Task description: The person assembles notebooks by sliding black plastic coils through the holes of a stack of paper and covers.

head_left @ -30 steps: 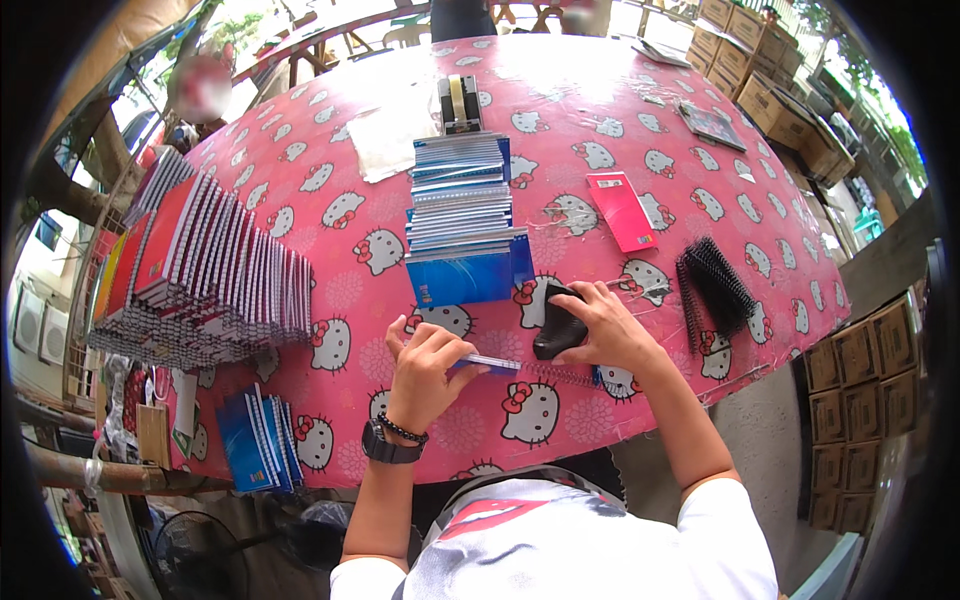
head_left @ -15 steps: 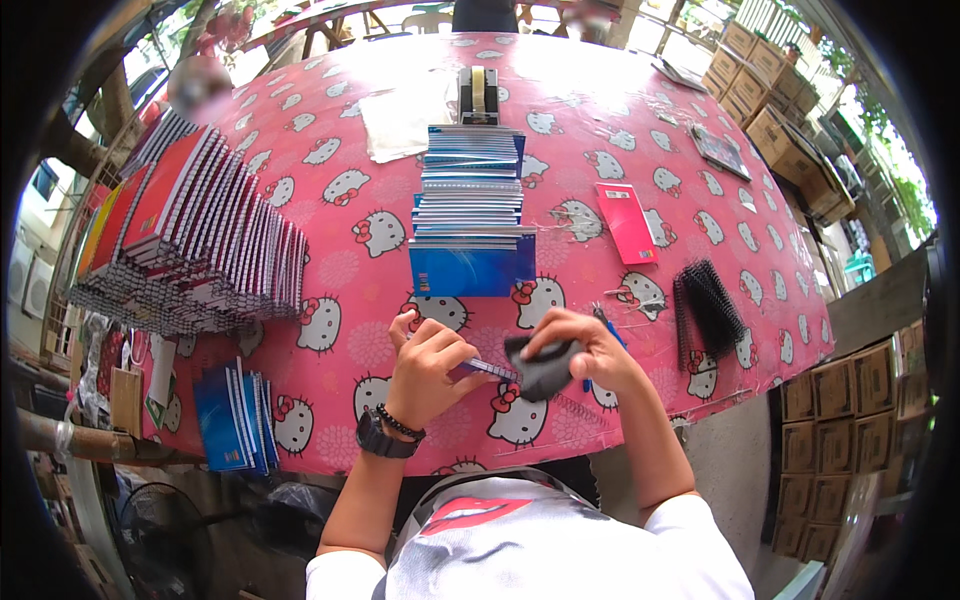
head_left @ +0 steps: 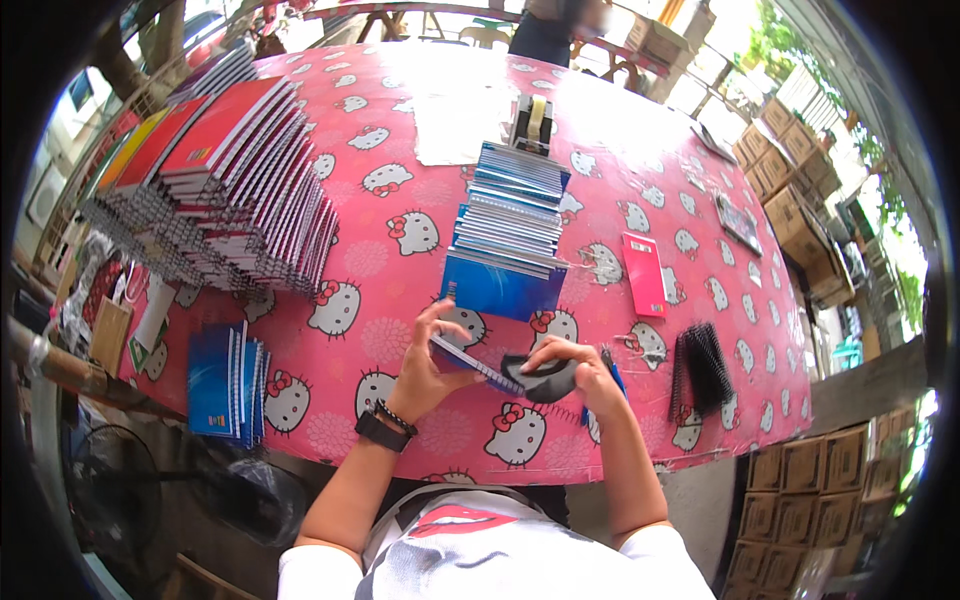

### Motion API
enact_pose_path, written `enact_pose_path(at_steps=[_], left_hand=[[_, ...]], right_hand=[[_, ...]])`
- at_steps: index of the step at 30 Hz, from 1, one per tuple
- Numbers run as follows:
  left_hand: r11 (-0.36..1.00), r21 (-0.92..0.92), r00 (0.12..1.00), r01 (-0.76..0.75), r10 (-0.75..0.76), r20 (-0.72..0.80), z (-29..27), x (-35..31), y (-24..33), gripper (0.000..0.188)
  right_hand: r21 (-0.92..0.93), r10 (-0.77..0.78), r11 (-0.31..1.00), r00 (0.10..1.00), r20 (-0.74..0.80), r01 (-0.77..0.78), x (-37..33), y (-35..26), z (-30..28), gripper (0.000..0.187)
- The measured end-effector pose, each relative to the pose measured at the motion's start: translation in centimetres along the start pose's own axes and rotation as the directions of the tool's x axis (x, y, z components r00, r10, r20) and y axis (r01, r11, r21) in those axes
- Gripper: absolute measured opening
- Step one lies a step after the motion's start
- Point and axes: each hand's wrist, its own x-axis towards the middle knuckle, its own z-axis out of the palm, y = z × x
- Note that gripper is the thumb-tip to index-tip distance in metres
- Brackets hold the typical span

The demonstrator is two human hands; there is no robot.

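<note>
My left hand (head_left: 425, 375) is closed around a thin spiral-bound notebook (head_left: 465, 360), held on edge with its coil spine slanting down to the right. My right hand (head_left: 583, 374) grips a rounded black handheld tool (head_left: 545, 384), whose front meets the lower right end of that spine. What the tool does to the coil is hidden. Below the tool, a thin reddish coil (head_left: 562, 412) trails over the pink cloth. A blue pen-like item (head_left: 617, 380) lies beside my right hand. Just beyond both hands stands a row of blue notebooks (head_left: 505, 285).
Tall piles of spiral notebooks (head_left: 245, 190) fill the left side, with a few blue notebooks (head_left: 212, 385) nearer me. A tape dispenser (head_left: 532, 125) stands behind the row. To the right lie a pink cover (head_left: 645, 275) and black coils (head_left: 703, 370). Cartons (head_left: 800, 470) are stacked beside the table.
The view has swung, shifting the table's contents. My left hand has opened its grip slightly, showing more of the notebook; the tool stays at the spine's end. A person now shows at the far side.
</note>
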Motion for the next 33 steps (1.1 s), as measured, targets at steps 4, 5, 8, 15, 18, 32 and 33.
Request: enact_pose_path(at_steps=[4,5,8,15,18,32,33], left_hand=[[0.944,-0.215,0.964,0.25,-0.22,0.151,-0.4,-0.8,-1.9,0.056],[0.929,-0.241,0.956,0.281,-0.25,0.153,-0.5,-1.0,-2.2,0.051],[0.929,-0.208,0.945,0.305,-0.27,0.183,-0.4,-0.7,-1.6,0.046],[0.923,-0.177,0.929,0.342,-0.305,0.209,-0.5,-0.7,-1.2,0.045],[0.919,-0.142,0.915,0.369,-0.331,0.231,-0.8,-0.5,-0.5,0.045],[0.918,-0.152,0.914,0.365,-0.323,0.244,-0.7,-0.4,-0.5,0.044],[0.922,-0.162,0.917,0.352,-0.305,0.257,-0.8,-0.7,-0.5,0.042]], right_hand=[[-0.379,0.129,0.908,0.98,-0.148,-0.177,1.5,0.1,-0.4,0.074],[-0.251,0.086,0.963,0.995,-0.054,-0.097,2.0,-0.4,-0.3,0.066],[-0.182,0.049,0.983,0.998,0.042,-0.04,2.2,0.3,-0.2,0.05],[-0.204,0.185,0.962,0.983,0.0,-0.181,3.4,0.0,0.4,0.055],[-0.346,0.138,0.926,0.989,-0.055,-0.149,3.6,0.9,0.6,0.059],[-0.466,0.312,0.791,0.917,-0.249,-0.396,4.2,1.3,0.8,0.046],[-0.575,0.25,0.732,0.929,-0.273,-0.366,3.9,0.8,0.8,0.048]])
